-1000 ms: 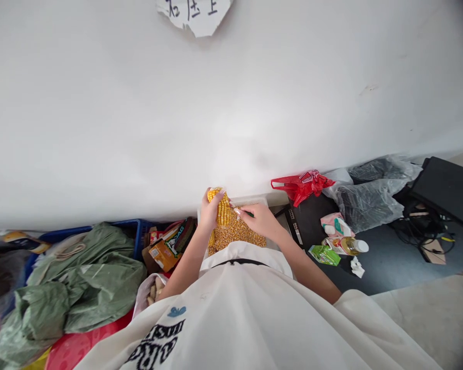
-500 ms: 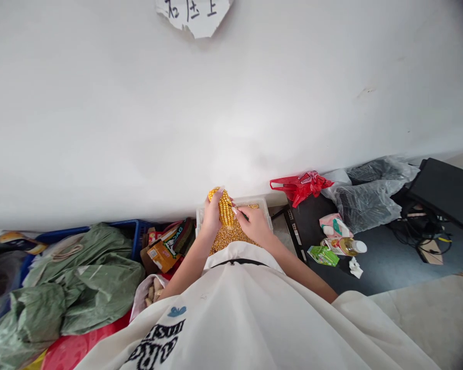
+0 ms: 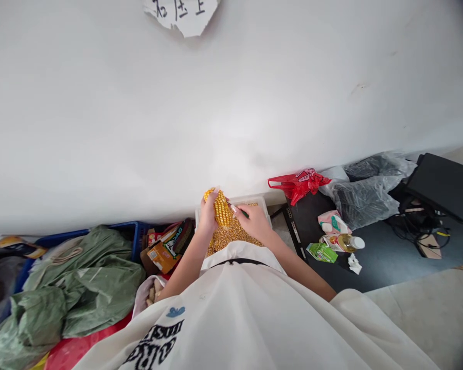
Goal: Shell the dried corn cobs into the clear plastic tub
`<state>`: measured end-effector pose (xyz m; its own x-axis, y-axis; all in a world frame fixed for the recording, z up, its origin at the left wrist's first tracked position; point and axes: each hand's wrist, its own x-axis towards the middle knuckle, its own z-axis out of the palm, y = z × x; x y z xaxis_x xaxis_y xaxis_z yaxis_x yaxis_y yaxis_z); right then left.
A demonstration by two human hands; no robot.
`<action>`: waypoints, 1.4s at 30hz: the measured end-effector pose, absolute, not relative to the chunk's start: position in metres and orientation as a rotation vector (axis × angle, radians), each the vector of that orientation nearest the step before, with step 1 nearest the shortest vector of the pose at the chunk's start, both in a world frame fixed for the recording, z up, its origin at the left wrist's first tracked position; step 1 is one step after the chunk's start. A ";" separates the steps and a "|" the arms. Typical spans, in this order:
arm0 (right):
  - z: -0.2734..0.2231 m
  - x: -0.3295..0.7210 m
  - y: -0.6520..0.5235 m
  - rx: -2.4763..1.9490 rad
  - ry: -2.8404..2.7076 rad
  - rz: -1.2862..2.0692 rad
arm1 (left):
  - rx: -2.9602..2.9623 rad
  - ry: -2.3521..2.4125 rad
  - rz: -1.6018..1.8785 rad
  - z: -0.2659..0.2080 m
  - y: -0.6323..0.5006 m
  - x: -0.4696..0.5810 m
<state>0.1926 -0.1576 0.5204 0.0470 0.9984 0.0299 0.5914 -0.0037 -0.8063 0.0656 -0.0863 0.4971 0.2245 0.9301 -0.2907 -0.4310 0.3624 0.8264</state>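
Observation:
A yellow corn cob (image 3: 221, 209) with rows of kernels stands tilted in my left hand (image 3: 208, 211), whose fingers wrap round its left side and back. My right hand (image 3: 253, 221) is closed on a small thin tool (image 3: 244, 213) with a dark handle; its tip points at the cob's right side. Most of the tool is hidden by my fingers, so I cannot tell its exact kind. Below both hands, loose corn kernels (image 3: 231, 240) lie in a clear plastic box (image 3: 265, 205) against the wall.
Left of the box are snack packets (image 3: 165, 254) and a blue crate (image 3: 137, 239) with green sacking (image 3: 104, 277). On the right, a black table (image 3: 374, 267) bears a red plastic bag (image 3: 303, 184), a bottle (image 3: 345, 242), a green packet (image 3: 322, 252) and a black monitor (image 3: 445, 186).
The view has shifted slightly. The cob has tipped a little to the left in my left hand, and more of the tool's dark handle shows in my right hand.

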 end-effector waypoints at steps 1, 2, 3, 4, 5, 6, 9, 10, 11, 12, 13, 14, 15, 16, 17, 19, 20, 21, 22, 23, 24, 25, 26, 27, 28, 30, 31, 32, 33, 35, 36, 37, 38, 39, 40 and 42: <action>0.521 0.194 -0.156 -1.662 -1.643 0.795 | 0.692 0.894 1.040 0.497 -0.086 0.065; 0.522 0.196 -0.155 -1.656 -1.665 0.801 | 0.699 0.894 1.035 0.497 -0.086 0.064; 0.523 0.198 -0.155 -1.650 -1.682 0.808 | 0.705 0.895 1.028 0.498 -0.086 0.063; 0.523 0.199 -0.154 -1.642 -1.696 0.819 | 0.711 0.899 1.023 0.498 -0.086 0.063; 0.523 0.201 -0.154 -1.627 -1.707 0.832 | 0.715 0.906 1.021 0.498 -0.085 0.062; 0.523 0.202 -0.154 -1.610 -1.716 0.846 | 0.718 0.912 1.022 0.499 -0.085 0.062; 0.525 0.204 -0.154 -1.566 -1.721 0.878 | 0.722 0.924 1.026 0.499 -0.084 0.060; 0.525 0.204 -0.154 -1.558 -1.721 0.882 | 0.724 0.922 1.025 0.499 -0.084 0.060; 0.525 0.203 -0.154 -1.553 -1.719 0.884 | 0.726 0.916 1.022 0.499 -0.084 0.060; 0.525 0.203 -0.154 -1.551 -1.718 0.886 | 0.727 0.910 1.022 0.499 -0.085 0.059; 0.525 0.202 -0.154 -1.551 -1.718 0.889 | 0.729 0.906 1.022 0.499 -0.085 0.059; 0.525 0.201 -0.153 -1.554 -1.716 0.895 | 0.732 0.905 1.024 0.499 -0.086 0.058; 0.525 0.201 -0.152 -1.557 -1.714 0.902 | 0.735 0.905 1.022 0.499 -0.086 0.058; 0.525 0.201 -0.152 -1.560 -1.712 0.913 | 0.740 0.904 1.016 0.499 -0.087 0.057; 0.526 0.201 -0.151 -1.562 -1.715 0.928 | 0.749 0.901 1.008 0.499 -0.087 0.056; 0.527 0.203 -0.149 -1.570 -1.727 0.968 | 0.774 0.891 0.983 0.499 -0.087 0.054; 0.529 0.205 -0.149 -1.574 -1.737 0.994 | 0.790 0.885 0.968 0.499 -0.087 0.053; 0.530 0.207 -0.148 -1.579 -1.749 1.021 | 0.806 0.878 0.952 0.498 -0.087 0.052; 0.532 0.210 -0.147 -1.584 -1.761 1.052 | 0.825 0.872 0.936 0.498 -0.087 0.051; 0.534 0.212 -0.146 -1.590 -1.773 1.083 | 0.846 0.868 0.919 0.498 -0.087 0.051; 0.536 0.214 -0.145 -1.593 -1.783 1.113 | 0.866 0.864 0.904 0.498 -0.087 0.051; 0.537 0.216 -0.144 -1.593 -1.793 1.141 | 0.884 0.861 0.890 0.498 -0.087 0.051; 0.539 0.218 -0.144 -1.592 -1.800 1.162 | 0.898 0.859 0.877 0.497 -0.086 0.050; 0.540 0.220 -0.143 -1.589 -1.804 1.177 | 0.905 0.856 0.867 0.497 -0.086 0.050; 0.540 0.220 -0.143 -1.585 -1.808 1.188 | 0.907 0.855 0.858 0.497 -0.086 0.050; 0.541 0.221 -0.143 -1.576 -1.816 1.199 | 0.895 0.855 0.848 0.496 -0.087 0.050; 0.541 0.221 -0.143 -1.574 -1.824 1.199 | 0.887 0.856 0.848 0.495 -0.087 0.050; 0.542 0.220 -0.143 -1.572 -1.836 1.190 | 0.882 0.854 0.850 0.494 -0.087 0.050; 0.542 0.219 -0.144 -1.572 -1.852 1.167 | 0.879 0.849 0.853 0.494 -0.088 0.050; 0.543 0.216 -0.145 -1.568 -1.887 1.083 | 0.875 0.834 0.862 0.493 -0.090 0.050; 0.543 0.215 -0.146 -1.565 -1.896 1.043 | 0.872 0.831 0.868 0.493 -0.091 0.051; 0.543 0.214 -0.146 -1.561 -1.895 1.025 | 0.869 0.833 0.876 0.493 -0.091 0.051; 0.543 0.214 -0.146 -1.560 -1.883 1.033 | 0.866 0.839 0.882 0.493 -0.092 0.051; 0.542 0.214 -0.146 -1.561 -1.862 1.064 | 0.865 0.846 0.885 0.493 -0.093 0.052; 0.542 0.215 -0.146 -1.563 -1.838 1.109 | 0.867 0.851 0.884 0.493 -0.094 0.053; 0.539 0.217 -0.145 -1.555 -1.794 1.196 | 0.862 0.863 0.872 0.493 -0.095 0.054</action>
<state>0.2174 -0.1446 0.5389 -0.2401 0.9534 -0.1828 0.5354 -0.0270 -0.8441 0.0544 -0.0951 0.4926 0.3784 0.8874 -0.2634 -0.2733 0.3790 0.8841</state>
